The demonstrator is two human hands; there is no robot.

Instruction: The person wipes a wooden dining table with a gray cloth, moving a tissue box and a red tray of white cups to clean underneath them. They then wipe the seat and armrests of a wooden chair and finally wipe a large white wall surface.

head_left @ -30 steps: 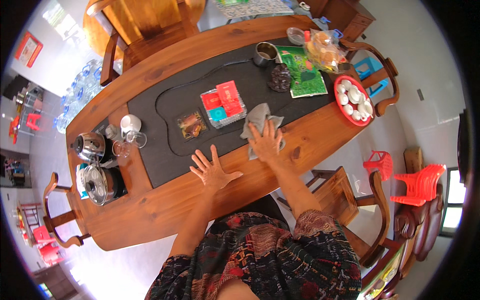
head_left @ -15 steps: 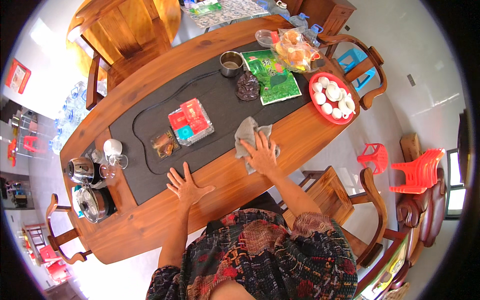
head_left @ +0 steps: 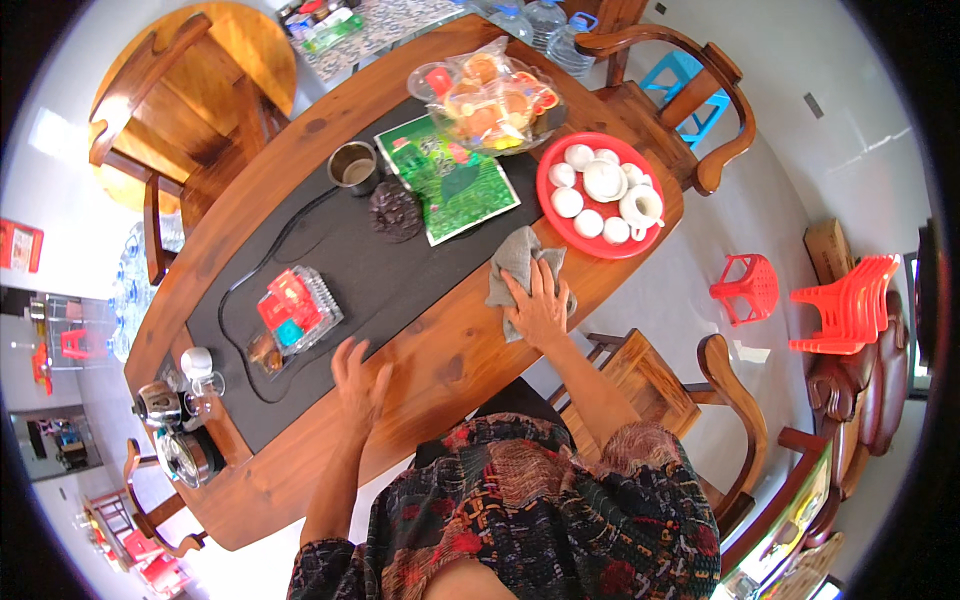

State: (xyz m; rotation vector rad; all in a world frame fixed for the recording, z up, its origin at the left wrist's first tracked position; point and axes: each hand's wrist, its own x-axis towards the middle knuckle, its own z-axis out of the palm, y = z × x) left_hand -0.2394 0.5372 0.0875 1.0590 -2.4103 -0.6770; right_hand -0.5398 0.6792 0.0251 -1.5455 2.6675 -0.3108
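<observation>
The long wooden surface [head_left: 440,370] runs under both hands, with a black mat [head_left: 330,270] laid along its middle, beyond the fingers of both hands. Just past the right hand [head_left: 537,312] and a little to its right stands a round red tray [head_left: 548,215] carrying white cups and a small white teapot. Further out from that hand lie a green printed sheet [head_left: 455,190] and, beyond it, a clear bag of snacks [head_left: 490,95]. The grey cloth [head_left: 512,262] lies on the wood at the near edge of the tray, directly under the right hand, whose grip is flat and spread: palm and fingers press down on the cloth rather than closing round it. The left hand [head_left: 357,385] rests on bare wood well to the left of the cloth, fingers open, its grip holding nothing. Just ahead of it on the mat sits a clear box [head_left: 295,305] with red and blue packets.
</observation>
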